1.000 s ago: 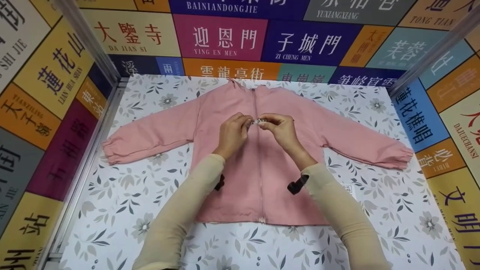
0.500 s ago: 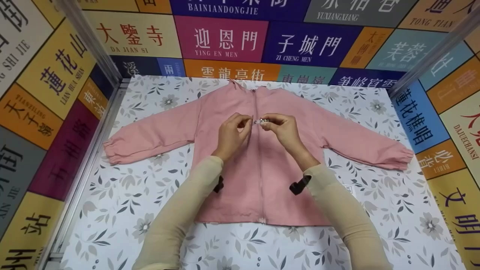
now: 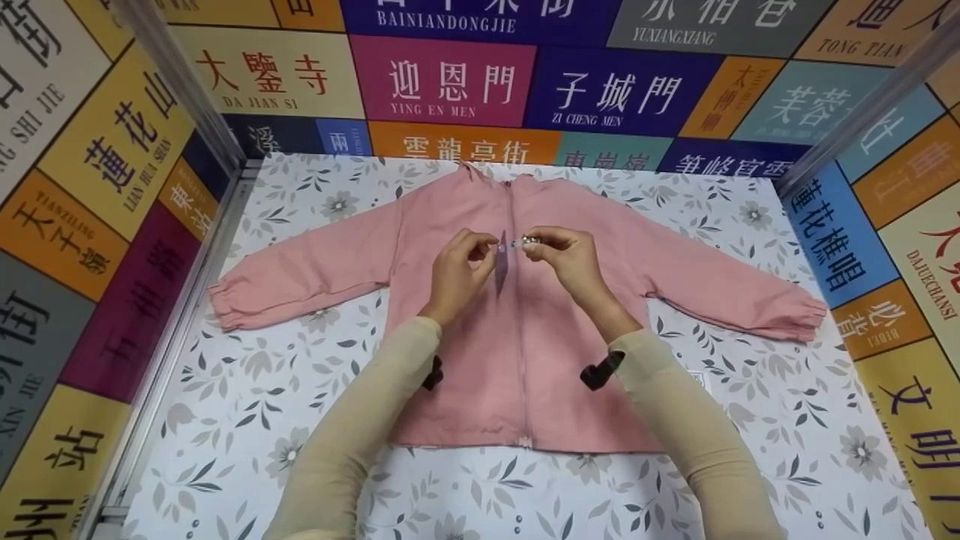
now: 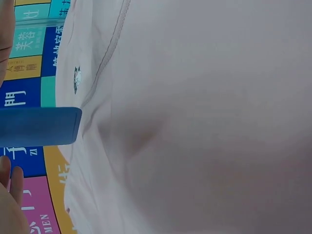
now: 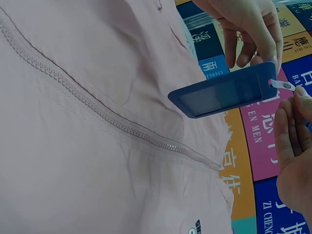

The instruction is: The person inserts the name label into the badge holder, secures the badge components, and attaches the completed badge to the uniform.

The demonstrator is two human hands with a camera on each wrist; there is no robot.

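Note:
A blue badge holder [image 3: 502, 271] with a clear window hangs over the pink zip-up jacket [image 3: 457, 375]. My left hand [image 3: 463, 268] pinches it near its slotted end. My right hand [image 3: 568, 262] pinches a badge clip [image 3: 531, 241], whose pale snap strap [image 5: 282, 85] meets the slot in the right wrist view. Fingers cover most of the clip. The jacket lies flat, front up, sleeves spread, its zipper [image 3: 517, 322] running down the middle below both hands. In the left wrist view, the holder [image 4: 41, 126] extends in from the left edge.
A white tablecloth with a leaf print [image 3: 262, 435] lies under the jacket. Coloured panels with lettering [image 3: 442, 79] stand behind and at both sides, with metal posts at the corners. A small white label [image 3: 697, 379] shows beside the right forearm.
The hands have drawn slightly apart, the right one shifting right with the clip. The badge holder has turned, so more of its face shows below the left fingers.

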